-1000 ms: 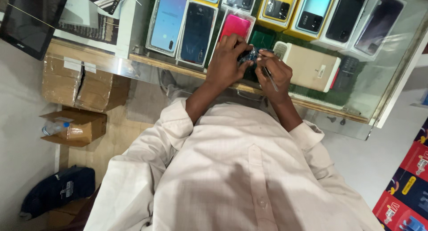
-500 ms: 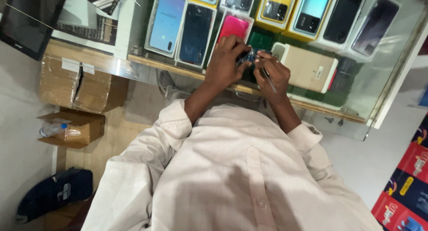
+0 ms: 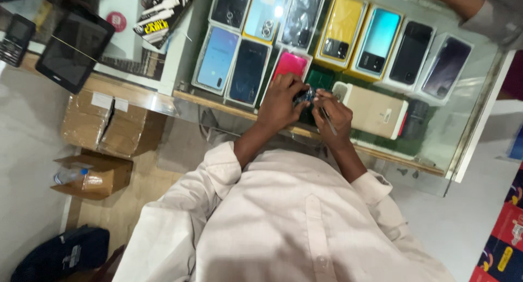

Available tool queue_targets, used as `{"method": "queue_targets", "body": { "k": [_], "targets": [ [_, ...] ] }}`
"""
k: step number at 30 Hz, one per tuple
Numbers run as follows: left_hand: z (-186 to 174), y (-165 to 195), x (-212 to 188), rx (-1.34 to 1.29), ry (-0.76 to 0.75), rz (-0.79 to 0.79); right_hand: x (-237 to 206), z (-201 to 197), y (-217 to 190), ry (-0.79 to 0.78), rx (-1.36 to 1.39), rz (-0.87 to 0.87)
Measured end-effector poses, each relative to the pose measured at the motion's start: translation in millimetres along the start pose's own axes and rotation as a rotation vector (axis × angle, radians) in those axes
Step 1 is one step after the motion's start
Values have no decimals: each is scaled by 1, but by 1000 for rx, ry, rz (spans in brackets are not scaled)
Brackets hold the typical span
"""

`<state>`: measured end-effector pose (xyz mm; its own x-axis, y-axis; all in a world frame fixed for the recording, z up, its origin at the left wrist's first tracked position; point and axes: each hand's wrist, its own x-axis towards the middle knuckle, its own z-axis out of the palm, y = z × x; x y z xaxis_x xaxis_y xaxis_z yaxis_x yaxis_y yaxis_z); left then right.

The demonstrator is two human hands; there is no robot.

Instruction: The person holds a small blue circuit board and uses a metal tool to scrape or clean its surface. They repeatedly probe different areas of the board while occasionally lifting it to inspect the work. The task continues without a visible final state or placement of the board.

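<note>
The person stands at a glass counter [image 3: 479, 124] and looks down at both hands. The left hand [image 3: 280, 102] curls its fingers tight around a small dark gadget [image 3: 303, 94]. The gadget sits between the two hands, just above the glass top, over the pink phone case [image 3: 290, 65] and the green box [image 3: 320, 78]. It is too small and blurry to say just what it is.

The right hand [image 3: 335, 114] is right beside the left one. Its fingers pinch a thin metal tool [image 3: 326, 117], and the tool's top end is at the gadget.

Under the glass lie many phones and phone boxes in rows: a yellow box [image 3: 342, 30], a light blue phone [image 3: 378, 38] and a cream phone box [image 3: 376, 111] just beside the right hand.

To the left a black tablet [image 3: 73, 52] rests on the shelf. Brown cardboard boxes [image 3: 109, 127] sit on the floor below it. Another person's sleeve [image 3: 490, 12] shows at the top right corner.
</note>
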<state>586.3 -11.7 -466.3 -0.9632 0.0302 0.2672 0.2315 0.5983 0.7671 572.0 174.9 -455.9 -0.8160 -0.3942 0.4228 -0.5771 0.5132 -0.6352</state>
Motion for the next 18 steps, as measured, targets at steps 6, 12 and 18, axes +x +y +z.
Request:
{"method": "queue_targets", "body": {
  "k": [6,12,18],
  "targets": [
    [-3,15,-2,3,9,14,-3,-10,-5,88,130,62],
    [-8,32,-4,34,20,23,-9,-17,8,183,299,235],
    [-7,51,-4,0,14,35,-29,-30,13,267,523,338]
  ]
}}
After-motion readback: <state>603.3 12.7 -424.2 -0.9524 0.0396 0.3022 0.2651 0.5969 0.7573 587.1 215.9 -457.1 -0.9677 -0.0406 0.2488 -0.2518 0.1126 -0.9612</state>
